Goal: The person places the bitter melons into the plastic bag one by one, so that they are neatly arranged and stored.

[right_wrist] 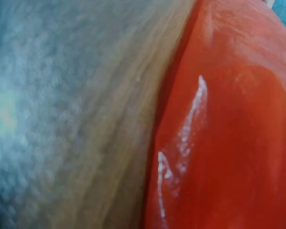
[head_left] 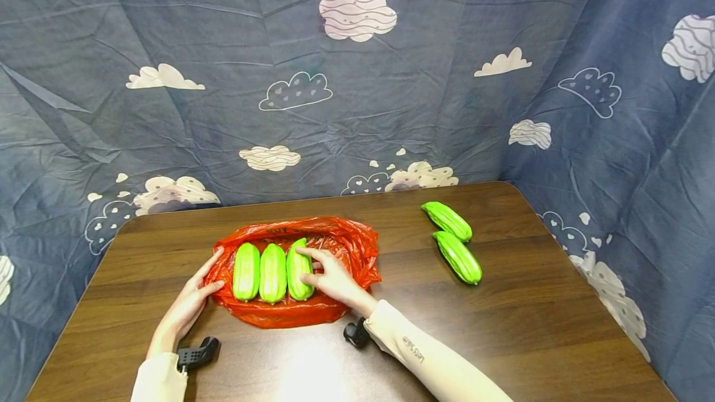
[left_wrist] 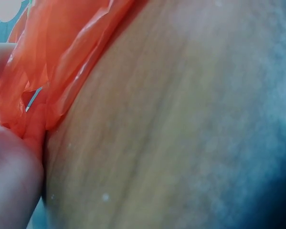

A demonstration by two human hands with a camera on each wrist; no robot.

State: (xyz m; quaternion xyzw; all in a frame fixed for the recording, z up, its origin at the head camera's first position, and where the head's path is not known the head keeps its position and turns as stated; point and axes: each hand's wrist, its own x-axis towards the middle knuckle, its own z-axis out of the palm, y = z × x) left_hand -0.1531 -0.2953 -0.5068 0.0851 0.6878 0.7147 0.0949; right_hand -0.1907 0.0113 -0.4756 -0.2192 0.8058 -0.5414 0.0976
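Note:
A red plastic bag [head_left: 268,315] lies spread on the wooden table, its mouth facing up. Three bright green ridged gourds lie side by side in it: a left gourd [head_left: 246,272], a middle gourd [head_left: 272,273] and a right gourd [head_left: 298,265]. My right hand [head_left: 332,278] reaches over the bag's right part and grips the right gourd between thumb and fingers. At the bag's left edge, my left hand [head_left: 192,296] holds the plastic; in the left wrist view the red film [left_wrist: 61,52] runs between its thumb and fingers. The right wrist view shows only bag and table.
Two more green gourds lie to the right of the bag, a rear gourd [head_left: 448,221] and a front gourd [head_left: 459,258], touching each other. The wooden table [head_left: 536,321] ends at a dark blue cloud-print curtain [head_left: 357,110] behind. Black wrist cameras [head_left: 198,354] sit by both sleeves.

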